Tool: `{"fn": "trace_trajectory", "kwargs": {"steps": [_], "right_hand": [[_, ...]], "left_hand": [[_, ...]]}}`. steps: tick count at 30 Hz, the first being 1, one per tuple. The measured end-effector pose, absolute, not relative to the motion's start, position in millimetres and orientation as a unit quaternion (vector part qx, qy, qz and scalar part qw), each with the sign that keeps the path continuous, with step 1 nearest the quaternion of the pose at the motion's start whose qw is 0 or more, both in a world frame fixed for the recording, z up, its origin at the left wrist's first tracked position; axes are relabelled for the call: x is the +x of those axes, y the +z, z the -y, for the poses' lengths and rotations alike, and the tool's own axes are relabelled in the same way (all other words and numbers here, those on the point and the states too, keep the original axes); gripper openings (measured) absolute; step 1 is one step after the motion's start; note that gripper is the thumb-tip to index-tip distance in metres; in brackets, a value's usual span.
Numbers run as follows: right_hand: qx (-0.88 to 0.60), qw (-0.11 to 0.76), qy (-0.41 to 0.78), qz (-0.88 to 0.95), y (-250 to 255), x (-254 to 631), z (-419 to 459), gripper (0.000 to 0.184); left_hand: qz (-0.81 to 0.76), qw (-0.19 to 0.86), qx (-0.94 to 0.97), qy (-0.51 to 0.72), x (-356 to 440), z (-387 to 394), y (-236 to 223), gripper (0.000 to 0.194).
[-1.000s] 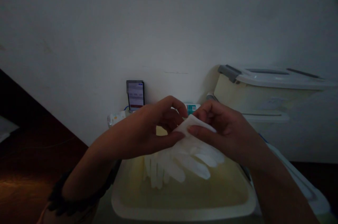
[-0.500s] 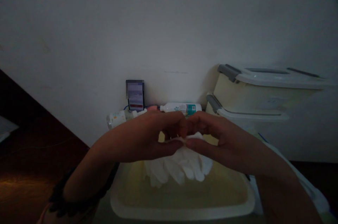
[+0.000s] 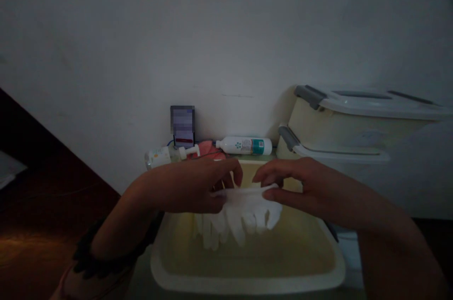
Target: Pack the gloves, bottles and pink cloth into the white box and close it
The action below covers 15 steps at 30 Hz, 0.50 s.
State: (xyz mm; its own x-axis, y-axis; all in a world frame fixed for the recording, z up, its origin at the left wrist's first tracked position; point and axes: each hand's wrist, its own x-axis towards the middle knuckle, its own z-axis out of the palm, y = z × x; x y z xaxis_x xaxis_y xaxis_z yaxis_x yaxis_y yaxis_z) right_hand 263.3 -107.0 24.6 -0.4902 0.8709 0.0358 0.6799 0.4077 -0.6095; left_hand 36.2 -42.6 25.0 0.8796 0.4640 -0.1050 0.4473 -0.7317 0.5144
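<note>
A bunch of white gloves (image 3: 235, 220) hangs fingers-down over a pale basin (image 3: 247, 285). My left hand (image 3: 201, 187) pinches the cuff edge at its left end, thumb in front. At the right end, my right hand (image 3: 293, 184) grips the same edge between thumb and fingers. The cuff edge is stretched nearly straight between the two hands. How many gloves there are cannot be made out. The basin appears to hold clear liquid, though the dim light makes this hard to tell.
Behind the basin lie a white bottle (image 3: 244, 145) with a teal label, a pump bottle (image 3: 159, 157) and a pink cloth-like item (image 3: 205, 149). A phone (image 3: 183, 128) leans on the wall. Lidded storage boxes (image 3: 347, 135) are stacked at the right.
My hands have moved apart from touching each other, left hand leftward and right hand rightward. The gloves' cuff edge has spread out between them. More of the pump bottle and pink item shows.
</note>
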Motion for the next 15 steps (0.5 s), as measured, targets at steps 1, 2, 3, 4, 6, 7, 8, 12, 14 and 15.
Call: {"fn": "trace_trajectory", "kwargs": {"steps": [1, 2, 3, 4, 6, 7, 8, 12, 14, 15], "right_hand": [[-0.473, 0.159, 0.276, 0.821, 23, 264, 107, 0.016], [-0.477, 0.141, 0.279, 0.821, 22, 264, 107, 0.018], [-0.484, 0.124, 0.279, 0.82, 21, 263, 108, 0.019], [-0.488, 0.108, 0.276, 0.821, 20, 263, 108, 0.018], [-0.496, 0.071, 0.264, 0.824, 19, 260, 108, 0.019], [-0.496, 0.052, 0.258, 0.827, 20, 259, 108, 0.019], [-0.493, 0.032, 0.252, 0.832, 21, 257, 108, 0.019], [-0.51, -0.057, 0.225, 0.828, 30, 252, 111, 0.021], [-0.516, -0.107, 0.218, 0.821, 32, 250, 113, 0.022], [-0.51, -0.125, 0.216, 0.823, 32, 249, 114, 0.023]], "left_hand": [[-0.249, 0.279, 0.928, -0.007, 37, 43, 24, 0.024], [-0.25, 0.281, 0.926, -0.028, 38, 43, 23, 0.022], [-0.247, 0.279, 0.927, -0.045, 38, 43, 21, 0.021], [-0.242, 0.27, 0.93, -0.057, 39, 42, 19, 0.019], [-0.238, 0.244, 0.937, -0.069, 42, 42, 15, 0.016], [-0.241, 0.232, 0.939, -0.078, 44, 42, 14, 0.016], [-0.248, 0.219, 0.94, -0.088, 46, 42, 14, 0.015], [-0.229, 0.173, 0.946, -0.15, 58, 43, 19, 0.019], [-0.188, 0.154, 0.951, -0.19, 64, 45, 23, 0.02], [-0.17, 0.154, 0.95, -0.212, 67, 46, 23, 0.021]]}}
